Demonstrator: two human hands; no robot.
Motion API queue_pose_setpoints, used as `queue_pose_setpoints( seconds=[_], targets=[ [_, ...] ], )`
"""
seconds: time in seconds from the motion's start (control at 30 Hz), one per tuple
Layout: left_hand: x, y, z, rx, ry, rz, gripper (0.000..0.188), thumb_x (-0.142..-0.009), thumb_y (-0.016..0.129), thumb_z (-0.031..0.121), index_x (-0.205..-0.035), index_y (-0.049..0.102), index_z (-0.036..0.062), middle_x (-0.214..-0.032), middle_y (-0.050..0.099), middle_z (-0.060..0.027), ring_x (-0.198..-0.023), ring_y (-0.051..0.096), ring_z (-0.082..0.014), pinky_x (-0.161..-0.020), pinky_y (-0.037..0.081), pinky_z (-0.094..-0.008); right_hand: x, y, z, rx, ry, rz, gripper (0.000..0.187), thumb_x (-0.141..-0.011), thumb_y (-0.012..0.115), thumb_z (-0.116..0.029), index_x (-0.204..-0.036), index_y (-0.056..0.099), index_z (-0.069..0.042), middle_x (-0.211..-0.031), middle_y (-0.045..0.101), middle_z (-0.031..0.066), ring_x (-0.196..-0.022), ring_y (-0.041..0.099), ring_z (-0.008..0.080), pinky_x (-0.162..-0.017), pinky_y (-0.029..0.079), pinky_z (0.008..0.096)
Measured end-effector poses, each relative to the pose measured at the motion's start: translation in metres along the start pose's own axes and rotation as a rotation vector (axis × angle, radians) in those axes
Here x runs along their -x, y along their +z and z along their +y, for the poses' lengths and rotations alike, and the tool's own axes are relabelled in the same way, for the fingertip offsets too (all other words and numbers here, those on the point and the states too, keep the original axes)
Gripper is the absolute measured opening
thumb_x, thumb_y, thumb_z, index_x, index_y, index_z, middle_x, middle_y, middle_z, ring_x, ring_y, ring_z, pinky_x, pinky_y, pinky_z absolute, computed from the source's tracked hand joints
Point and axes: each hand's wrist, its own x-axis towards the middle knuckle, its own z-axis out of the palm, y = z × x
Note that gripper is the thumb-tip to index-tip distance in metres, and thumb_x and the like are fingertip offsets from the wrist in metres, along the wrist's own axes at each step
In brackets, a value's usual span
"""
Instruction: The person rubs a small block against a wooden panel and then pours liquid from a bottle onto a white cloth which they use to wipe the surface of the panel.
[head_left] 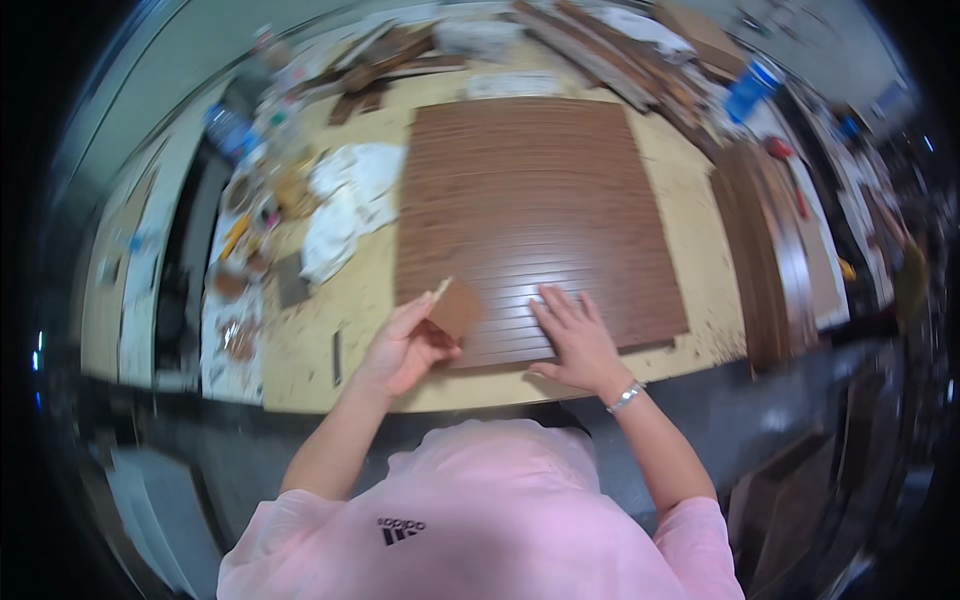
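Observation:
A large brown wooden panel (530, 200) with narrow parallel grooves lies flat on the pale worktable, close to its front edge. Over the panel's near left corner, my left hand (402, 352) grips a small brown sheet (459, 308) that looks like sandpaper, with a pale edge showing on top. The sheet is raised at an angle; whether it touches the panel I cannot tell. My right hand (578, 342) rests palm down near the panel's front edge, fingers spread, holding nothing.
To the left are a crumpled white cloth (350, 195), a dark grey square pad (292, 280) and a plastic bottle (232, 132). Wooden strips (610, 60) pile up at the back. Long brown boards (752, 250) and a blue can (752, 90) stand on the right.

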Motion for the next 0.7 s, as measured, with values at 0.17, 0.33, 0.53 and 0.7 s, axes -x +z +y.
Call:
queue_pose_setpoints(
  seconds=[0.17, 0.33, 0.53, 0.7],
  targets=[
    [-0.085, 0.096, 0.017, -0.536, 0.139, -0.107, 0.039, -0.096, 0.064, 0.013, -0.132, 0.054, 0.0014, -0.108, 0.067, -0.0062, -0.094, 0.065, -0.0107, -0.080, 0.055, -0.0256, -0.004, -0.022, 0.031, 0.001, -0.079, 0.004, 0.092, -0.073, 0.078, -0.036, -0.151, 0.037, -0.007, -0.161, 0.028, 0.0142, -0.150, 0.024, 0.0273, -0.123, 0.016, 0.0520],
    [-0.178, 0.174, -0.036, -1.461, 0.524, -0.261, 0.040, -0.083, 0.076, 0.009, -0.120, 0.064, 0.0018, -0.100, 0.067, -0.0076, -0.087, 0.065, -0.0190, -0.078, 0.054, -0.0312, 0.004, -0.011, 0.050, -0.078, -0.146, 0.024, 0.087, -0.075, 0.076, -0.033, -0.149, 0.040, -0.006, -0.156, 0.036, 0.0166, -0.149, 0.027, 0.0294, -0.123, 0.014, 0.0496],
    [-0.206, 0.260, -0.131, -1.804, 0.816, -0.740, 0.035, -0.076, 0.075, 0.022, -0.108, 0.066, 0.0093, -0.092, 0.059, -0.0132, -0.089, 0.061, -0.0324, -0.075, 0.053, -0.0426, -0.007, 0.047, 0.053, -0.246, -0.123, 0.318, 0.060, -0.098, 0.041, -0.022, -0.154, 0.029, -0.005, -0.160, 0.029, 0.0165, -0.149, 0.027, 0.0288, -0.123, 0.018, 0.0472],
    [-0.237, 0.279, -0.141, -2.024, 0.665, -0.888, 0.041, -0.073, 0.076, 0.020, -0.113, 0.066, 0.0137, -0.094, 0.058, -0.0116, -0.092, 0.060, -0.0309, -0.075, 0.054, -0.0411, -0.019, 0.079, 0.046, -0.313, -0.042, 0.247, 0.054, -0.100, 0.038, -0.026, -0.149, 0.040, -0.003, -0.156, 0.037, 0.0152, -0.147, 0.030, 0.0306, -0.121, 0.021, 0.0474]
  ],
)
